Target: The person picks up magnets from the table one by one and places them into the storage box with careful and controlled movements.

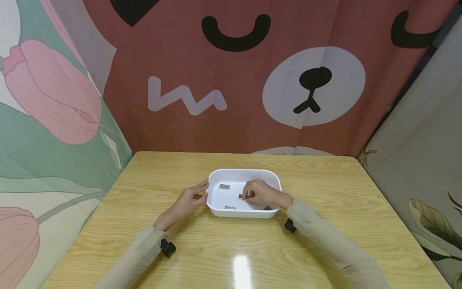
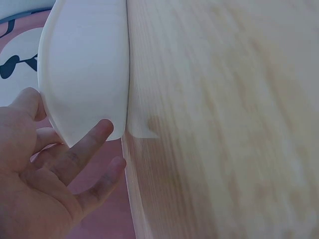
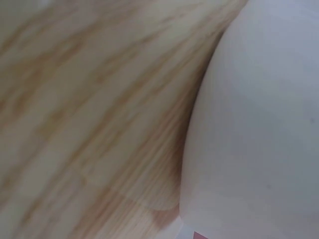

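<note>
A white plastic basin (image 1: 242, 213) stands on the wooden table. My left hand (image 1: 187, 204) is at its left end, fingers fairly straight and spread; in the left wrist view the fingertips of this hand (image 2: 60, 174) touch the basin's outer wall (image 2: 87, 64). Inside the basin, my right hand (image 1: 262, 193) pinches a small dark-grey rectangular piece (image 1: 240, 196) near the floor, its kind too small to tell. Two flat grey rectangular pieces lie there too, one towards the back left (image 1: 224, 186), another by the front wall (image 1: 230, 208). The right wrist view has only the basin's outside (image 3: 254, 129) and table.
Wood-grain table (image 1: 231, 241) surrounds the basin on all sides. A brown curtain (image 1: 238, 132) with a bear print hangs behind the table's far edge, with patterned cloths at both sides. Small black cameras sit on the left wrist (image 1: 168, 248) and right wrist (image 1: 290, 225).
</note>
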Demonstrator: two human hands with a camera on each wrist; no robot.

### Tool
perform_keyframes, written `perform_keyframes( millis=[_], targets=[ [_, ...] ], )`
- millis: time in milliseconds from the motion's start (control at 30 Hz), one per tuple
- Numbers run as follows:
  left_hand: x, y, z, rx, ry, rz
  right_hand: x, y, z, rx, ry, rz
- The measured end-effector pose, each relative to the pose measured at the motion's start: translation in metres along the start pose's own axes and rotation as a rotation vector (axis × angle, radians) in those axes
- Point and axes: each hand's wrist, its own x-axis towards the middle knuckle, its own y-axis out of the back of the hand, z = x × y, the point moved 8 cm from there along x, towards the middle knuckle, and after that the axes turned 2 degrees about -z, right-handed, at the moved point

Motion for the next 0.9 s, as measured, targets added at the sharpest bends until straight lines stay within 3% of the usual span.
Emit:
perform_keyframes(
  millis=[433,900],
  targets=[
    [-0.0006,-0.0007,-0.0003,-0.01,0.004,-0.009,0.0003,-0.0041,-0.0004,0.03,0.008,-0.026],
    [0.0,-0.0008,0.0007,-0.015,-0.003,-0.008,-0.0012,0.0004,0.0015,0.018,-0.039,-0.004]
  ],
)
